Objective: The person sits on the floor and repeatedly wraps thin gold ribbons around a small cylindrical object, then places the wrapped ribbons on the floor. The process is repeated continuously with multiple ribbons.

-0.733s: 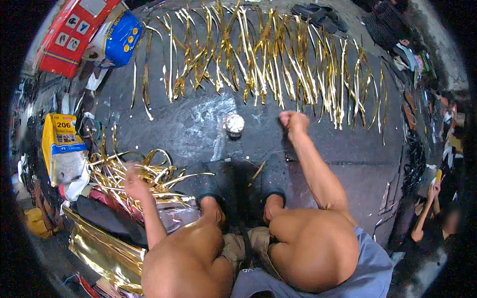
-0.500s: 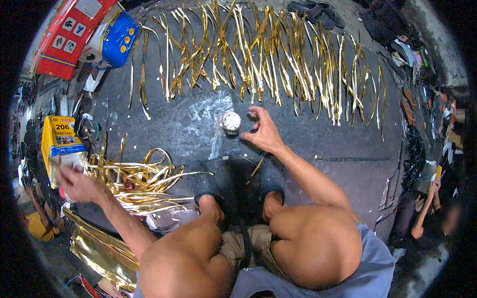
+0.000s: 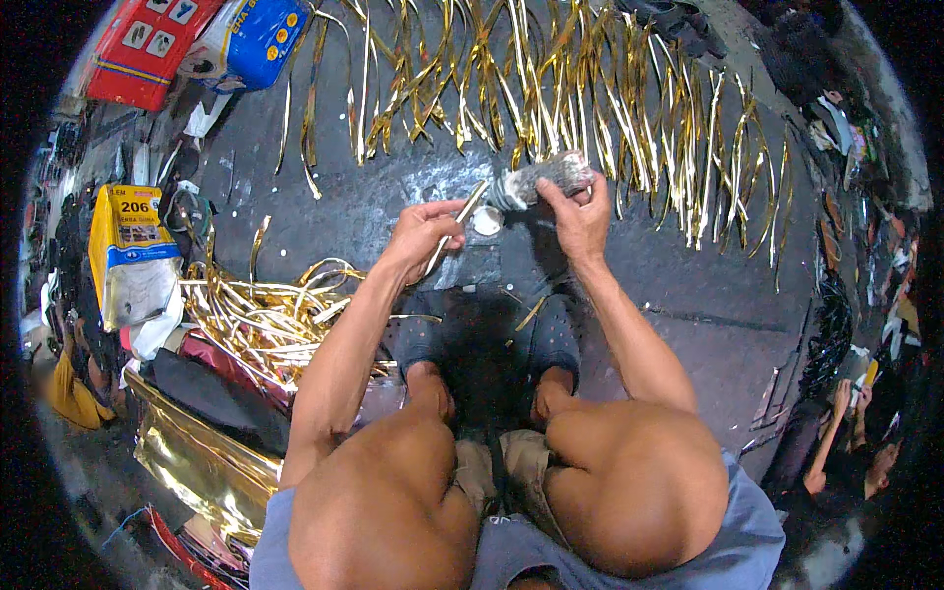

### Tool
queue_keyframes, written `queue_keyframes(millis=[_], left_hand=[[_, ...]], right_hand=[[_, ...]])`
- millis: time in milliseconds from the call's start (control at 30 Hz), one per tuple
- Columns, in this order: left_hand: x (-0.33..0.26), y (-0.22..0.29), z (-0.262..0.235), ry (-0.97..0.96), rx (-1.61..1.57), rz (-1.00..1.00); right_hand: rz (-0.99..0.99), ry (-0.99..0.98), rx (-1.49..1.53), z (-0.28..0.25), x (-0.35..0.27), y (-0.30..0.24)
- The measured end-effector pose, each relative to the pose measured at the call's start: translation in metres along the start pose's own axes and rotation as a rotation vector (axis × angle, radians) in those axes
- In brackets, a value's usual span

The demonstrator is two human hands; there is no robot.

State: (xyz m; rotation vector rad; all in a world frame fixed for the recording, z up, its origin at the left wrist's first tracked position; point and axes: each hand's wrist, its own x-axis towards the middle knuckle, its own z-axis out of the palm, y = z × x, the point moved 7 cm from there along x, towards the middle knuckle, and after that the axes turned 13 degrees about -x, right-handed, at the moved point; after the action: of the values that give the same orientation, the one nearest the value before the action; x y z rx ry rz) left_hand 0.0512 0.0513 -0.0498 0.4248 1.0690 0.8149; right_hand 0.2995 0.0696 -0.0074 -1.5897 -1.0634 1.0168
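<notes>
Moved since the earlier frame: the left hand [image 3: 425, 234] has come from beside the yellow-and-blue container [image 3: 136, 251] to just left of a pale disc [image 3: 486, 222]; the right hand [image 3: 582, 214] has closed on the grey mottled jar [image 3: 521, 187], which stood upright and now lies tilted on its side in the air.
Pale disc: flat on the dark floor [image 3: 708, 369], in front of the person, between the two hands; whether it is a lid or a mark cannot be told.
Jar: beyond the disc and to its right, long axis running roughly sideways, its narrower ridged end pointing left, toward the left hand.
Right grip: clamped around the jar's right part, thumb on the near side.
Slim pale stick: just left of the disc, slanting from near left to far right [image 3: 470, 205]; it may be a strip or a tool.
Left grip: fingers and thumb pinched together on the stick.
Key relation: the stick's far tip is just beside the jar's ridged end, beyond the disc; whether they touch is unclear. The right hand holds the jar, the left is nearer its ridged end.
Gold strips: a wide fan [image 3: 551, 93] beyond the disc, and a tangled pile [image 3: 261, 320] left of it and closer to the person.
</notes>
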Motion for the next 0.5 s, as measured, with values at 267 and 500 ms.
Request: queue_keyframes(millis=[267,500], left_hand=[[-0.007,-0.025,0.001,-0.255,-0.505,-0.162],[-0.006,0.012,0.008,-0.092,0.226,-0.057]], right_hand=[[-0.311,-0.069,-0.268,0.031,-0.036,-0.048],[-0.125,0.097,-0.494,-0.038,-0.012,0.007]])
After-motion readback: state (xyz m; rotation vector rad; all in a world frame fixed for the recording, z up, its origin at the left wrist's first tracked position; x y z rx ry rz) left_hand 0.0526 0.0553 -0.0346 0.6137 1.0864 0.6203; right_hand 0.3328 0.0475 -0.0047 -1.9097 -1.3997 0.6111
